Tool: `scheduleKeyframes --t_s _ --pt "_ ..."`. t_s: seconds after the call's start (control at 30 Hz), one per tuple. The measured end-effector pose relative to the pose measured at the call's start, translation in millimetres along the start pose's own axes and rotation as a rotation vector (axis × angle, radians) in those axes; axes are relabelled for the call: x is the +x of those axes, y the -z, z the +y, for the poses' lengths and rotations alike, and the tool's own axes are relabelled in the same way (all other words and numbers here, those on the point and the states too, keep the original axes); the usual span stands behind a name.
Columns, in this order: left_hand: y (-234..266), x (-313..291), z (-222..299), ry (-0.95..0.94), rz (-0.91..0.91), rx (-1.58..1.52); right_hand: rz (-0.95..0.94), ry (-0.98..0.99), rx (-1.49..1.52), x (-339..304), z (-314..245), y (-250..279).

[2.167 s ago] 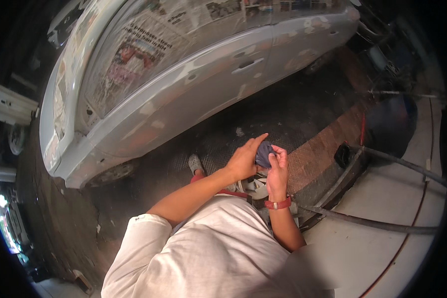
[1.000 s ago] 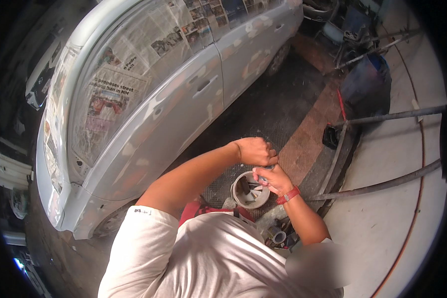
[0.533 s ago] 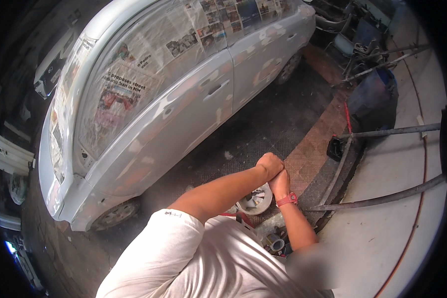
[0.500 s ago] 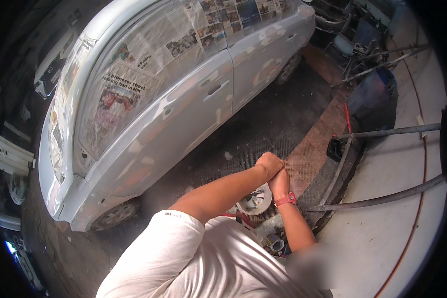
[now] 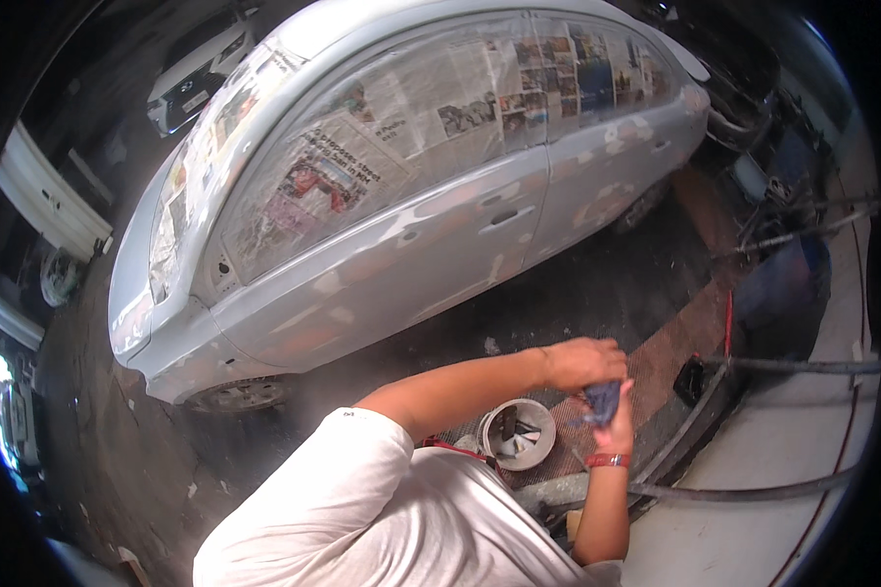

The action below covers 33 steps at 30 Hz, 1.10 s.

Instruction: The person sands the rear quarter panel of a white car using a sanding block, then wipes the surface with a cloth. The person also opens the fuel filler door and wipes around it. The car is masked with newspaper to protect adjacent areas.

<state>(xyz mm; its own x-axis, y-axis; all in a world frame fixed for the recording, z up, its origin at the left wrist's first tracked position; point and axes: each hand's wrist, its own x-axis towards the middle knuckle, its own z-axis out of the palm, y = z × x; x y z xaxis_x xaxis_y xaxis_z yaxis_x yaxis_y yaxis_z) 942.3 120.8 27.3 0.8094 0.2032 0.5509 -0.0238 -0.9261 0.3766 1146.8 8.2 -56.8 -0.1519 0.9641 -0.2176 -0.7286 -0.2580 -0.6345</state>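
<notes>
Plainly, a pale grey car (image 5: 382, 284) with patchy doors and newspaper-covered windows spanned much of the dark floor (image 5: 127, 470). Toward the floor's right edge stood a whitish bucket (image 5: 550, 437) with flat scraps (image 5: 521, 443) inside. The left hand (image 5: 585, 364) was curled narrow on the upper end of a dark, crumpled cloth (image 5: 603, 399), while the right hand (image 5: 617, 427) gripped it from below right. It hung between both hands, touching each, beyond the bucket's right rim. A red wristband (image 5: 608, 459) circled the right wrist.
</notes>
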Motion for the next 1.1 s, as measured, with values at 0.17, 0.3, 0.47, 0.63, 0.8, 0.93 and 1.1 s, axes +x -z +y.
scheduleKeyframes --t_s 0.17,0.3,0.47,0.63,0.8,0.93,1.1 --pt "25.8 25.8 23.3 -0.331 -0.029 0.147 -0.282 0.017 0.098 -10.6 25.8 -27.7" --pt "42.4 37.1 29.8 -0.503 -0.082 0.248 -0.485 -0.113 0.204 -21.2 12.8 -75.0" --pt "49.4 43.8 16.1 -0.668 -0.13 0.315 -0.33 -0.241 0.044 -27.5 -2.7 -99.8" --pt "38.6 32.5 7.8 -0.627 -0.308 0.458 -0.131 -0.304 -0.072 -27.6 7.1 -78.8" --pt "2.8 26.0 7.1 -0.248 -0.683 0.612 0.197 -0.211 -0.434 -10.6 27.7 -46.7" --pt "-43.5 22.8 6.1 0.049 -0.695 0.645 0.37 0.159 -0.868 17.1 51.6 -24.2" --pt "-79.2 32.0 -0.9 0.395 -0.711 0.654 0.407 0.375 -1.042 39.4 57.8 0.1"
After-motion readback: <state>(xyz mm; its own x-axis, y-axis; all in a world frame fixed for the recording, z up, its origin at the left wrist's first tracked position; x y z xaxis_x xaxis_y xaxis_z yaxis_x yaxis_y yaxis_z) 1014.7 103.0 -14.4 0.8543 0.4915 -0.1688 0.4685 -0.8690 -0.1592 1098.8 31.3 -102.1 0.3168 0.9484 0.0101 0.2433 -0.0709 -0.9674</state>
